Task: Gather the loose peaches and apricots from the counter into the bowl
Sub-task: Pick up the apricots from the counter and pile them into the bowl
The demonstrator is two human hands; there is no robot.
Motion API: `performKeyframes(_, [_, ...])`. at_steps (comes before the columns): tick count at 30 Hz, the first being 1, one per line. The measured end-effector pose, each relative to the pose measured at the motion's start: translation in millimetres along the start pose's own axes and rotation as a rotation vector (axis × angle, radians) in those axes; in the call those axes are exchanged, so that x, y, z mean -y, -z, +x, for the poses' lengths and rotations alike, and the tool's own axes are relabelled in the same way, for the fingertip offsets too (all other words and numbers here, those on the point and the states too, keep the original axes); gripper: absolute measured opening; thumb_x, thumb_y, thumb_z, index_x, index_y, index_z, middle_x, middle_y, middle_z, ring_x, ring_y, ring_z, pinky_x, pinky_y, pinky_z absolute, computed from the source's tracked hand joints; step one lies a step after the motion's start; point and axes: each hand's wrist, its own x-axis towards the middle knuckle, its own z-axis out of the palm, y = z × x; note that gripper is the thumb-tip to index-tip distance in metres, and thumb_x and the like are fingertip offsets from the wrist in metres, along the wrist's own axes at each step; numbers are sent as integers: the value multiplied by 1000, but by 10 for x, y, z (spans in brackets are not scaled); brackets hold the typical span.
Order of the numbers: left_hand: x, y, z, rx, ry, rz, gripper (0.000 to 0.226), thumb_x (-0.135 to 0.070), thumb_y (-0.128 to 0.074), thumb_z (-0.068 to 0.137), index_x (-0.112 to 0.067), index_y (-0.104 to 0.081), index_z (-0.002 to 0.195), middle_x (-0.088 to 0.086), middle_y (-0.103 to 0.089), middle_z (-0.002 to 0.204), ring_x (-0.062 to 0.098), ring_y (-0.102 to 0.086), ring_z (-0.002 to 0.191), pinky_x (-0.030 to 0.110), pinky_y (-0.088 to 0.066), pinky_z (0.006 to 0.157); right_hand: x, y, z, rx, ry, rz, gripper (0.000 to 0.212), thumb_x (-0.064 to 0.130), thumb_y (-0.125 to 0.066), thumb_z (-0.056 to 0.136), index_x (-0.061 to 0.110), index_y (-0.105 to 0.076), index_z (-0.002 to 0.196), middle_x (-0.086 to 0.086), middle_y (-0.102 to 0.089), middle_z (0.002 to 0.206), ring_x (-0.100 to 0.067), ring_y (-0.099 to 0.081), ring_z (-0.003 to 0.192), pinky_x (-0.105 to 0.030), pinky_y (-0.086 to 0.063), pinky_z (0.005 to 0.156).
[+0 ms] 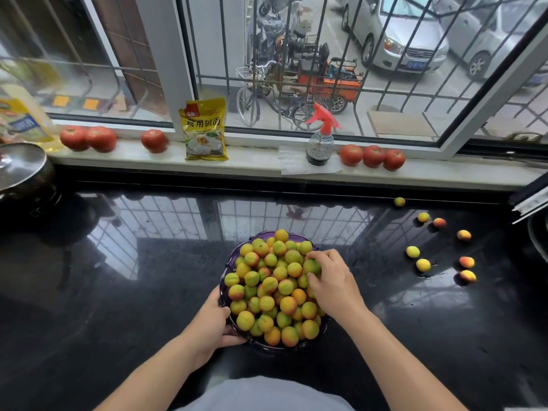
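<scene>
A purple bowl [228, 262] stands on the black counter, heaped with yellow, green and orange apricots and peaches [274, 287]. My left hand [212, 324] grips the bowl's near left rim. My right hand [330, 281] lies over the right side of the heap, its fingertips curled round a greenish fruit [311, 266] on top. Several loose fruits [423, 264] lie on the counter to the right, one more [399, 201] sits farther back by the sill.
On the windowsill stand tomatoes [373, 156], a yellow packet [204, 129] and a spray bottle [321, 140]. A lidded pot [23, 176] sits at the far left. A dark round edge [538, 238] shows at the far right.
</scene>
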Motion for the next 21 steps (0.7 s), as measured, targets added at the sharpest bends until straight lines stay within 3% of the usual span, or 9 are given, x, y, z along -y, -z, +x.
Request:
performKeyframes(2, [-10, -7, -20, 13, -6, -9, 61, -1, -24, 108, -45, -46, 142, 2, -69, 128, 33, -78, 97, 52, -64, 79, 98, 23, -1, -32, 38, 58, 43, 20, -63, 95, 25, -57, 137, 13, -47, 119, -10, -53, 105, -27, -48, 87])
performKeyframes(7, [31, -90, -90, 27, -11, -36, 58, -1, -26, 107, -45, -46, 140, 0, -71, 126, 34, -77, 99, 51, -64, 79, 642, -225, 64, 86, 220, -9, 44, 18, -61, 96, 30, -55, 138, 14, -47, 122, -11, -48, 115, -30, -46, 99])
performKeyframes(13, [79, -101, -102, 44, -6, -105, 58, 1, -27, 107, -41, -48, 140, 3, -74, 123, 39, -76, 100, 60, -60, 88, 849, -529, 119, 30, 143, -155, 38, 13, -56, 94, 25, -58, 130, 1, -48, 120, -24, -46, 111, -42, -42, 103])
performKeyframes(18, [74, -76, -74, 55, 3, -117, 60, 4, -25, 105, -39, -47, 142, 7, -71, 129, 41, -75, 101, 62, -60, 87, 628, -391, 56, -64, 197, 61, 43, 23, -59, 96, 25, -54, 138, 9, -49, 127, -10, -45, 119, -27, -39, 106])
performKeyframes(21, [63, -93, -32, 61, 13, -118, 62, 7, -25, 103, -38, -44, 142, 10, -67, 133, 43, -74, 103, 63, -61, 83, 168, -208, 16, -252, 43, 221, 35, 12, -60, 93, 22, -63, 126, 9, -53, 119, -10, -51, 112, -24, -41, 99])
